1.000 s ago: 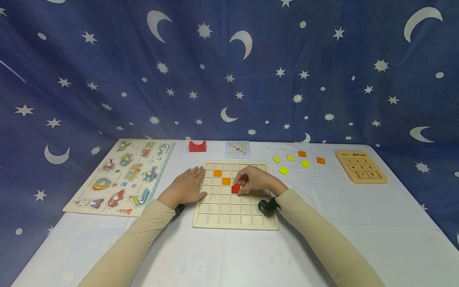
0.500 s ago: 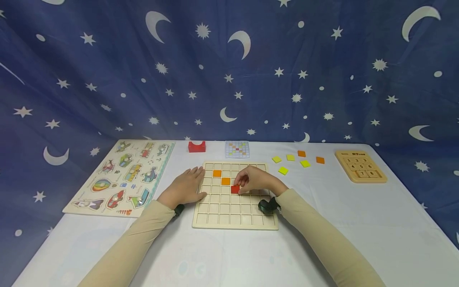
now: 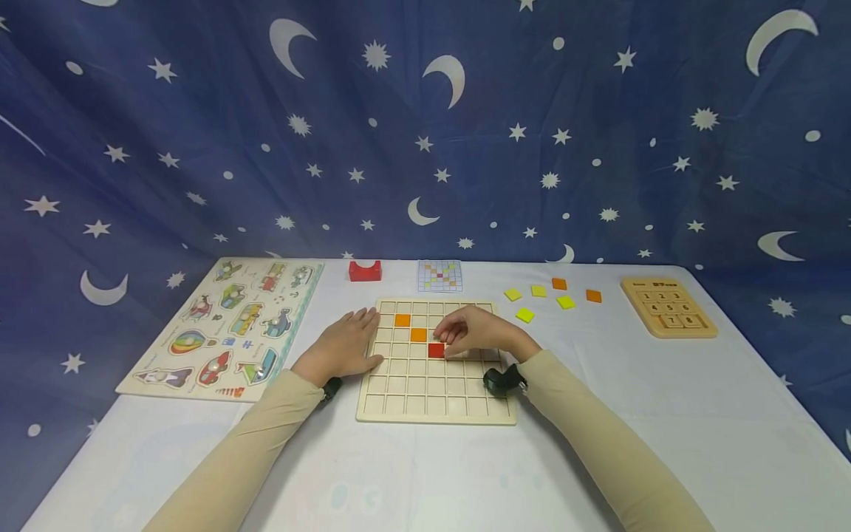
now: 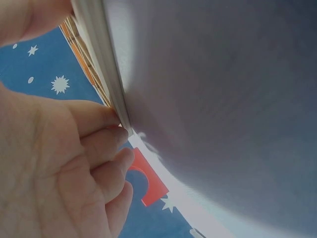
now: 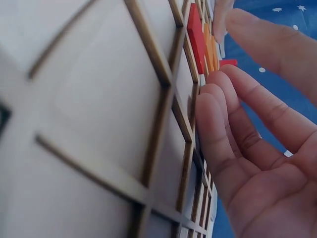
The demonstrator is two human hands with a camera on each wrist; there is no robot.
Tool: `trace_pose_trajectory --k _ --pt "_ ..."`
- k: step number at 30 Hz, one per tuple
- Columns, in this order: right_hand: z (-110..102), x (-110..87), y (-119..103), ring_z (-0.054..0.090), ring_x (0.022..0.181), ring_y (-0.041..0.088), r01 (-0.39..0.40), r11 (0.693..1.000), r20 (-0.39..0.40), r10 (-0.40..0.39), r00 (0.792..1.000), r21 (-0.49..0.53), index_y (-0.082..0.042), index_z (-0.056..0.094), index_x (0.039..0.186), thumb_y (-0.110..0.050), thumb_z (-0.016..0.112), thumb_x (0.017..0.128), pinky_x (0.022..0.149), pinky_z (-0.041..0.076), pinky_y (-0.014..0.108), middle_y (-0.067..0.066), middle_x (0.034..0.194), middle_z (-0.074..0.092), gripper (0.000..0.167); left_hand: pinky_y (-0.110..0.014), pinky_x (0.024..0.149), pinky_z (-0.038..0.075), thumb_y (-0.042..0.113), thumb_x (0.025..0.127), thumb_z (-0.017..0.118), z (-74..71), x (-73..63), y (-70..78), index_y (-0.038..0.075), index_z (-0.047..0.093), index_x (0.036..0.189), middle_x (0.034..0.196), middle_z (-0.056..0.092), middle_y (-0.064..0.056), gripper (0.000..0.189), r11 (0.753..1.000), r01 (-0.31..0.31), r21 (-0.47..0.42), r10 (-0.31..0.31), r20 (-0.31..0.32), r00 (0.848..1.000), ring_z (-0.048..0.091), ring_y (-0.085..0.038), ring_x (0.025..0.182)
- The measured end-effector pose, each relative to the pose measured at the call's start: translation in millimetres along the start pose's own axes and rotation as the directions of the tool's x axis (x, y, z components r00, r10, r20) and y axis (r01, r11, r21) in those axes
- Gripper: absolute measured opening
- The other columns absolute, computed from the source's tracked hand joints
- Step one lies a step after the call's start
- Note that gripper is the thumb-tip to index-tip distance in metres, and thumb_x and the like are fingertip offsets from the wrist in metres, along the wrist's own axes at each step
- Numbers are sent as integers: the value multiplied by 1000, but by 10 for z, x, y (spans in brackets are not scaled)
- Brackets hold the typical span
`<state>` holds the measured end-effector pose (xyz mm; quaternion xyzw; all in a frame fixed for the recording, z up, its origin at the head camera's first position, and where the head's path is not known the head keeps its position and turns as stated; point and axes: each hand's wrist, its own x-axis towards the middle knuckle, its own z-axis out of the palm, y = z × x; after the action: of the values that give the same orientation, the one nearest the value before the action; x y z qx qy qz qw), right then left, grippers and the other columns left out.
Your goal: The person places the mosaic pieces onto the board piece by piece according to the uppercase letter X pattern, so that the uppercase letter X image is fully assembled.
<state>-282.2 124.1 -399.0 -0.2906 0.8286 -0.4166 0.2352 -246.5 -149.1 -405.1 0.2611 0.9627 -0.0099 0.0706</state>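
Note:
A pale wooden grid board (image 3: 399, 405) lies flat in front of me in the head view. Two orange tiles (image 3: 419, 335) and one red tile (image 3: 435, 350) sit in its cells along a diagonal. My right hand (image 3: 475, 330) is over the board, just right of the red tile. In the right wrist view its thumb and fingers (image 5: 210, 111) are parted with nothing between them, and the red tile (image 5: 196, 39) lies in the grid beyond the fingertips. My left hand (image 3: 342, 345) rests along the board's left edge, fingers extended and touching it.
Several yellow tiles (image 3: 524, 315) and two orange tiles (image 3: 594, 295) lie loose at the back right. A number puzzle (image 3: 669, 332) stands farther right. Behind the board are a red notched block (image 3: 365, 273) and a pattern card (image 3: 439, 284). A picture peg puzzle (image 3: 259, 347) lies left.
My right hand has let go of the red tile and shifted slightly right and up. The tile stays in its cell. My left hand has not moved.

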Motion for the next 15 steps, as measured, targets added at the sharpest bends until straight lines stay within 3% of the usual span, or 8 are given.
trace_pose_trajectory --k 10,15 --pt "-127 -182 71 62 90 16 7 998 -42 -4 999 61 2 63 115 -7 74 78 82 55 22 17 109 66 40 -45 118 23 41 90 54 -11 -2 12 -7 27 144 152 28 -22 77 1000 3 -6 -2 4 1000 28 -36 141" --pt "-244 -353 112 64 99 27 6 997 -83 0 997 79 5 61 118 -7 73 79 85 55 24 22 115 63 43 -44 118 23 41 90 53 -10 -2 7 -6 28 145 152 28 -21 77 1000 8 -4 -8 9 1000 28 -35 141"
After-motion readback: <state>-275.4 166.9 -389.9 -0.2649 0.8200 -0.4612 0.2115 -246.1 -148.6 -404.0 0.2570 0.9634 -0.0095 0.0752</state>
